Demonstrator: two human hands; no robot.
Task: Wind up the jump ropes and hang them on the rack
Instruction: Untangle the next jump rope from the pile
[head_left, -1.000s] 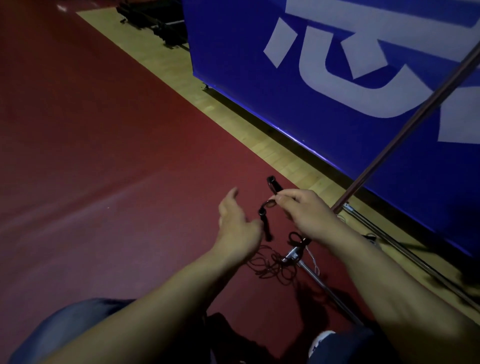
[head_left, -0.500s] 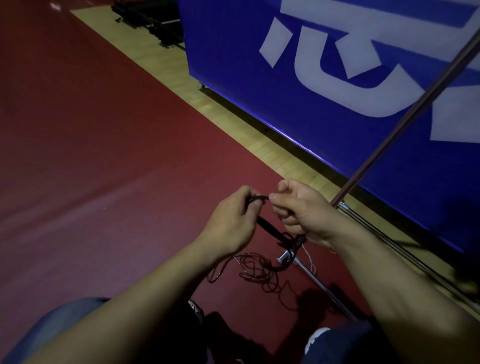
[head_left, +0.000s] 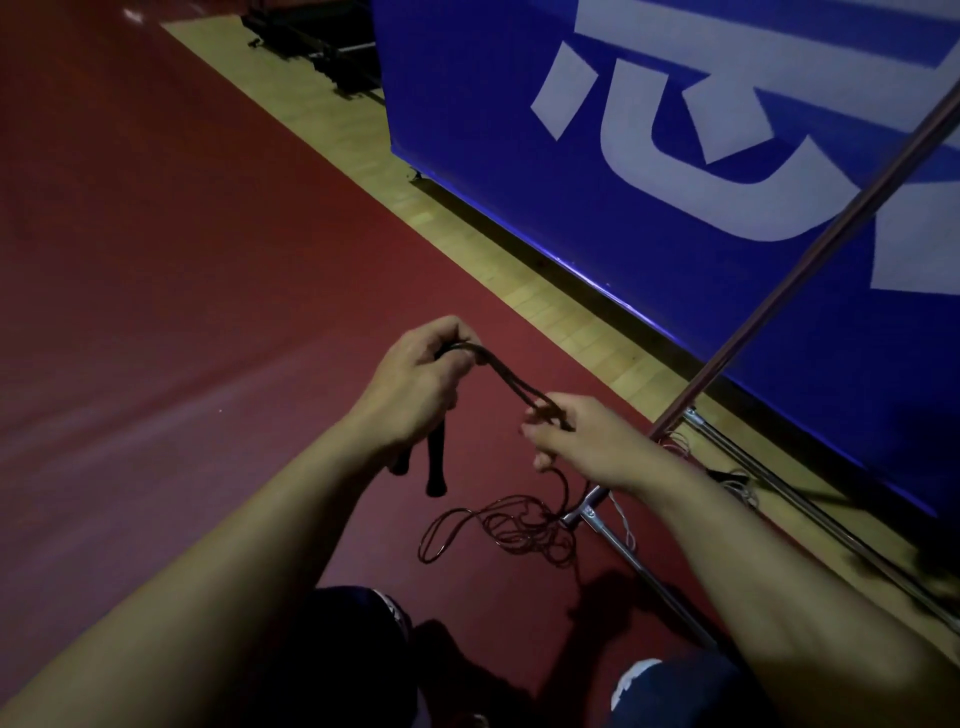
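Jump rope (head_left: 511, 387), a thin dark cord doubled into strands, stretches between your hands above the red floor (head_left: 182, 312). Your left hand (head_left: 415, 384) grips both black handles (head_left: 435, 462), which hang down; your right hand (head_left: 576, 441) pinches the strands. Loose loops (head_left: 498, 530) lie tangled beside the rack (head_left: 779, 291) base.

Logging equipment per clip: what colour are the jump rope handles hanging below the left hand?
Black: both jump rope handles look black under the left hand, clearest in the head view.
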